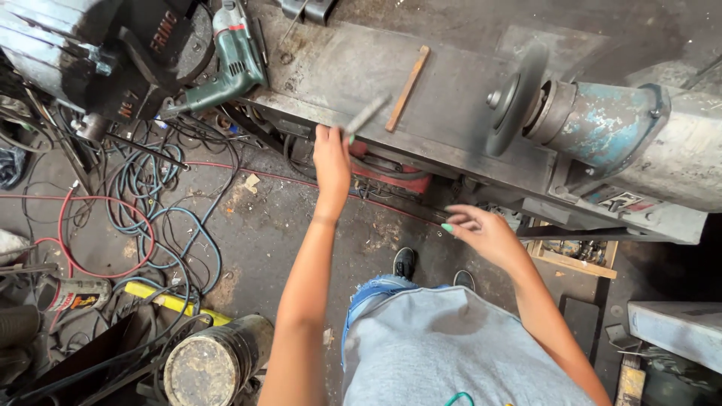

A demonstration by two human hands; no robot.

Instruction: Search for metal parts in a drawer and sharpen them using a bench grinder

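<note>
My left hand (331, 158) reaches forward to the front edge of the steel workbench (451, 120) and grips a short grey metal bar (367, 114), which looks blurred and angles up to the right over the bench top. My right hand (481, 229) hovers lower and to the right, empty, fingers spread loosely, below the bench edge. A thin wooden strip (407, 88) lies on the bench just right of the bar.
A bench grinder with a dark wheel (515, 98) and blue housing (609, 128) stands at right. A green power drill (229, 68) lies at the bench's left end. Tangled cables (143, 218), a round can (207, 365) and a yellow tool (162, 299) litter the floor at left.
</note>
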